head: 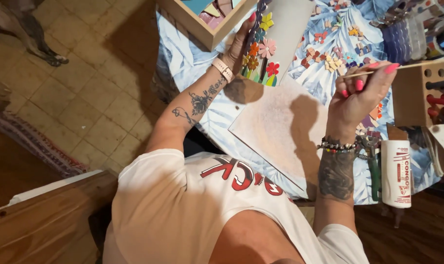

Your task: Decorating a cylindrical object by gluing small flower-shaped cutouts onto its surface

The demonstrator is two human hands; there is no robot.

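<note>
My left hand (240,41) grips the left edge of a white board (285,29) that bears a mosaic of coloured tile flowers (262,56). My right hand (360,93) is raised over the table to the right of the board and pinches a thin wooden stick (408,66) between the fingers. The stick points to the right, towards a wooden block. Several small coloured tile pieces (329,58) lie scattered on the blue leaf-patterned tablecloth (188,58) between the two hands.
A pale speckled sheet (276,127) lies in front of me. A wooden tray (202,19) of tile pieces sits at the far left. A white glue bottle (396,171) and green-handled nippers (373,166) lie at the right, by a wooden tool block (417,93). Tiled floor and a rug lie left.
</note>
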